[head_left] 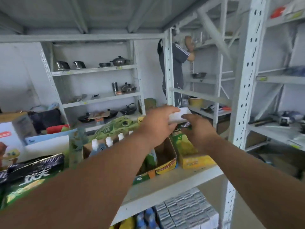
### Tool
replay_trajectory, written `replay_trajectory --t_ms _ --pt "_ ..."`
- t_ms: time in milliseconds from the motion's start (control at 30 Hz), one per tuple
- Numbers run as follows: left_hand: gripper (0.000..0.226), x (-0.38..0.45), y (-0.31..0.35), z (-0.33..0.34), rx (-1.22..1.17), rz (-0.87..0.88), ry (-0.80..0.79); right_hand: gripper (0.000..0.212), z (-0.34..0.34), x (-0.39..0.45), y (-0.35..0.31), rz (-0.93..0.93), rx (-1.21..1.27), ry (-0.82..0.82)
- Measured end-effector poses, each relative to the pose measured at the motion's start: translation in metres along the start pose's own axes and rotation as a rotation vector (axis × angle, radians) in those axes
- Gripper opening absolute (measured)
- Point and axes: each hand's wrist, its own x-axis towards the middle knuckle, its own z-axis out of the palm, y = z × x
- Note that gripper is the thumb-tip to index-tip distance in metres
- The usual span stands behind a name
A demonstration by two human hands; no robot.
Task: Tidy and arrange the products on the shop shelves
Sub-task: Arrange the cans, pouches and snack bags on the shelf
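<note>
Both my arms reach forward over a white metal shelf (173,180). My left hand (158,124) grips a small white box (179,115) from the left, held in the air above the shelf's right end. My right hand (199,129) touches the box's right underside with its fingertips and partly covers a green and yellow carton (189,152) that stands below. An open cardboard tray (166,156) with white-capped bottles (109,141) sits left of the carton.
A black and green package (31,176) and a white printed box (11,142) lie at the shelf's left. Grey packs (186,210) fill the shelf below. Pots and pans (120,61) stand on far shelves. A person (178,66) works at the back rack. A white upright (245,80) rises at right.
</note>
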Motion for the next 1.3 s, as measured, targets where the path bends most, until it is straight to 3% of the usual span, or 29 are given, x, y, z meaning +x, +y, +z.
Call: replay_trajectory --t_ms 100,300,533,633,800,933,1133,1300 --pt "0.049 0.048 -0.021 -0.012 0.087 0.044 -0.187 0.054 0.006 0.039 0.012 -0.019 -0.042 -0.108" --pt "0.063 0.075 -0.056 -0.012 0.123 -0.077 -0.482 0.057 0.022 0.080 0.031 -0.026 -0.186 -0.321" --pt "0.061 0.067 -0.066 -0.015 -0.109 -0.167 -0.437 0.046 0.061 0.100 0.033 0.032 -0.308 -0.418" --pt "0.060 0.064 -0.065 -0.020 -0.118 -0.180 -0.422 0.033 0.073 0.097 0.035 0.026 -0.370 -0.405" --pt "0.060 0.058 -0.070 -0.026 -0.089 -0.199 -0.420 0.031 0.079 0.094 0.037 0.057 -0.358 -0.472" --pt "0.056 0.052 -0.077 -0.026 -0.134 -0.221 -0.379 0.024 0.082 0.091 0.034 0.085 -0.373 -0.381" --pt "0.053 0.048 -0.075 -0.029 -0.166 -0.230 -0.342 0.035 0.075 0.080 0.018 0.127 -0.444 -0.234" --pt "0.048 0.045 -0.065 -0.034 -0.149 -0.210 -0.266 0.038 0.041 0.060 0.012 0.069 -0.228 -0.003"
